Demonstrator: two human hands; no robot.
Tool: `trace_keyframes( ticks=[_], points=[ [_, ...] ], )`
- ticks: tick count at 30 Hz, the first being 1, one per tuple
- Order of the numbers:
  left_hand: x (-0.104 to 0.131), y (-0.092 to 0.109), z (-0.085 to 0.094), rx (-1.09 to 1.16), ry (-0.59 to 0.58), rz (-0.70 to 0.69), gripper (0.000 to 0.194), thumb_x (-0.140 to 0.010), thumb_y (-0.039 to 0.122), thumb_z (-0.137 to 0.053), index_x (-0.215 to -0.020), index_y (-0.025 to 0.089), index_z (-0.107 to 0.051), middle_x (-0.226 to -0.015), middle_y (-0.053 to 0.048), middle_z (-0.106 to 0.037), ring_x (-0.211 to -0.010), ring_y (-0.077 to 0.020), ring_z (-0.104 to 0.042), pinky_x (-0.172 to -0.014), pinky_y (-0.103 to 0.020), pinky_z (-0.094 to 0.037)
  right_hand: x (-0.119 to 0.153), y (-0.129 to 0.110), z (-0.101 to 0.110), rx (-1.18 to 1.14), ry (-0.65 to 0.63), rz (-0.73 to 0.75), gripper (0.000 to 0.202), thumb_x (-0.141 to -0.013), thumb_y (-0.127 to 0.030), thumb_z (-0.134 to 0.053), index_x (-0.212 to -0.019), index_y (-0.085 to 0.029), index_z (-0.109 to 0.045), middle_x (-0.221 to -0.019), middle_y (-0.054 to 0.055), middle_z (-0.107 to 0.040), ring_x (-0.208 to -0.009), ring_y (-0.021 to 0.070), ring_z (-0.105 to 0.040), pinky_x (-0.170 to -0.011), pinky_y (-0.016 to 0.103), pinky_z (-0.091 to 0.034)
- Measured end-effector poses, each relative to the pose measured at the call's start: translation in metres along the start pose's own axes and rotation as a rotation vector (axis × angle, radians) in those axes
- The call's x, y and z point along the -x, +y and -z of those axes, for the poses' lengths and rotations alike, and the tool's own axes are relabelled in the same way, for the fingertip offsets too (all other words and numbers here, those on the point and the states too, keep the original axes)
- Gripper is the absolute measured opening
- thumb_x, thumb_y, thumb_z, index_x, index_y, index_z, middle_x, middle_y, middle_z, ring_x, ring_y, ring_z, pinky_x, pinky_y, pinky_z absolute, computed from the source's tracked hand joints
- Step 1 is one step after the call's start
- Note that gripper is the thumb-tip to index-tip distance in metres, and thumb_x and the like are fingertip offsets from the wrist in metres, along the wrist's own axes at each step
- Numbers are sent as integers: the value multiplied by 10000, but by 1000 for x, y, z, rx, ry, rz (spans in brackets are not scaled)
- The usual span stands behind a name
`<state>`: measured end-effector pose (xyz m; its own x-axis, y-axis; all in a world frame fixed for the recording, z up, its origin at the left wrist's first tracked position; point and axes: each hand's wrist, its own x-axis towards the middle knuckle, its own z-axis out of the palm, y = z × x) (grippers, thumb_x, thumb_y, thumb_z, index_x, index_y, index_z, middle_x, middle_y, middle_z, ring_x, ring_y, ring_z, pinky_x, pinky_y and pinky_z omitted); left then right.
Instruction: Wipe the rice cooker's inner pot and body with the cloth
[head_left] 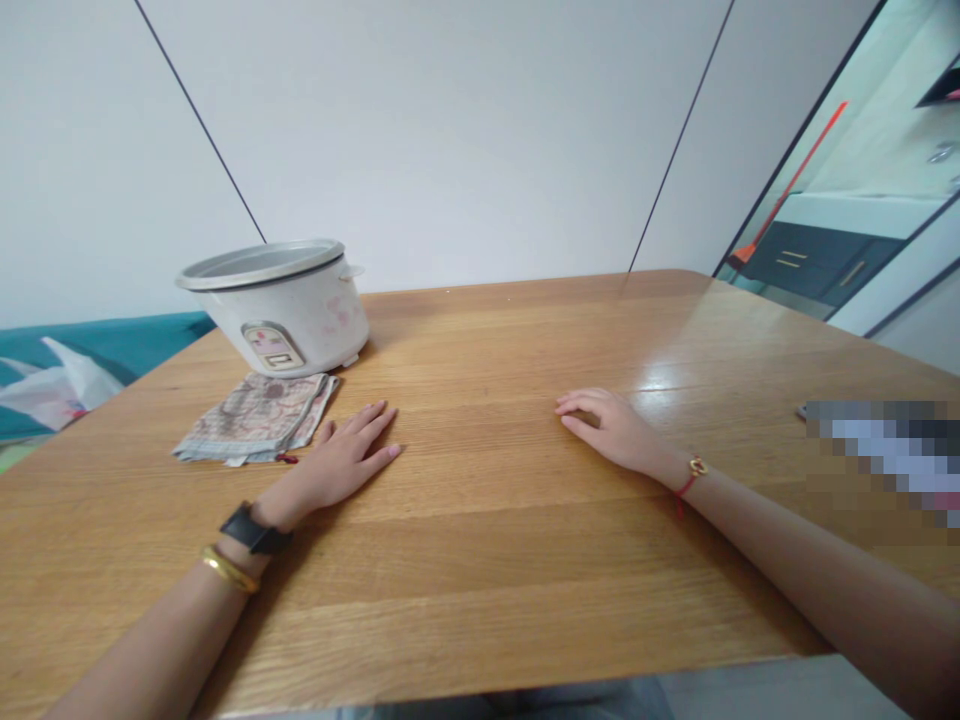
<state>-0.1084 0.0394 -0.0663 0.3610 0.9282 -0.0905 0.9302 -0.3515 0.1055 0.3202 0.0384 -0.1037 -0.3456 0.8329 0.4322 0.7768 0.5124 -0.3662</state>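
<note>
My left hand lies flat on the wooden table, fingers spread and holding nothing. Just beside it, to the left, is a folded patterned cloth with a pale blue edge. Behind the cloth stands a white rice cooker without a lid, a switch panel on its front; its inside bottom is hidden from this angle. My right hand rests on the table right of the middle, fingers loosely bent, thumb apart from them, with nothing in it.
At the right edge lies a pixelated, blurred-out item. White plastic bags sit on a teal seat left of the table. A pale wall rises behind. Through a doorway at right a red broom leans near a dark cabinet.
</note>
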Motion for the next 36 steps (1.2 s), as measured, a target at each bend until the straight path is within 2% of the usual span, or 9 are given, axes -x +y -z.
trace_keyframes(
  ticks=[22,36],
  points=[
    [0,0,0,2,-3,-6,731,-984,677,-244,-1593,273,-253,-1661,-61,-218,-1526,-305,-218,-1183,-661,-178,0,-2,2,3,-5,-2,210,-946,-323,-533,-987,-248,-726,-1134,53,-739,-1096,256,-660,-992,502,-499],
    [0,0,0,17,8,-6,727,-975,687,-253,-1587,294,-278,-1660,-72,-222,-1517,-329,-235,-1184,-648,-174,1,-2,1,-5,-11,-13,216,-949,-333,-528,-997,-261,-726,-1146,55,-731,-1107,254,-654,-1005,510,-491]
  ],
)
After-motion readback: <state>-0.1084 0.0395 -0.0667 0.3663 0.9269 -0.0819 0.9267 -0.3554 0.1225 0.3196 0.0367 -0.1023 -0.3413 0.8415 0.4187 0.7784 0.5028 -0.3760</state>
